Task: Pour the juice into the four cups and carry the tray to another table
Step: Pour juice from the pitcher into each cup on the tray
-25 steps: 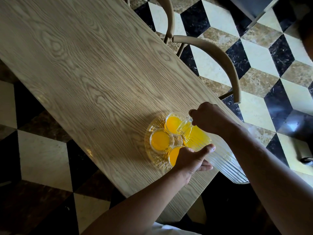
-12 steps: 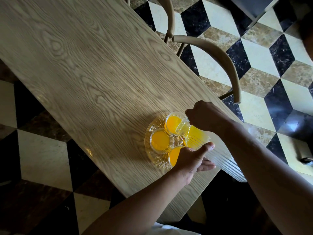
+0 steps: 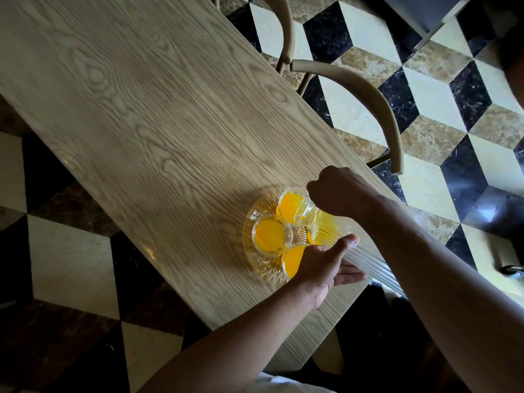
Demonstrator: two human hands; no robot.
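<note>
A round cut-glass tray (image 3: 256,215) sits near the table's right edge, holding glass cups of orange juice. One full cup (image 3: 269,235) stands at the left, another (image 3: 290,204) at the back, a third (image 3: 292,258) at the front, partly behind my left hand. A ribbed clear glass pitcher (image 3: 365,256) is tipped over the tray, its spout at the right-hand cup (image 3: 321,234). My right hand (image 3: 340,191) grips the pitcher near its top. My left hand (image 3: 326,263) cradles the pitcher's body from below, thumb on top.
The long wooden table (image 3: 156,123) runs away to the upper left. A curved wooden chair back (image 3: 377,100) stands just right of the table, a second chair (image 3: 286,26) further back. Checkered marble floor lies on both sides.
The pitcher and both hands have shifted slightly left and forward over the tray, and the pitcher's tilt has changed a little. The cups and tray have not moved.
</note>
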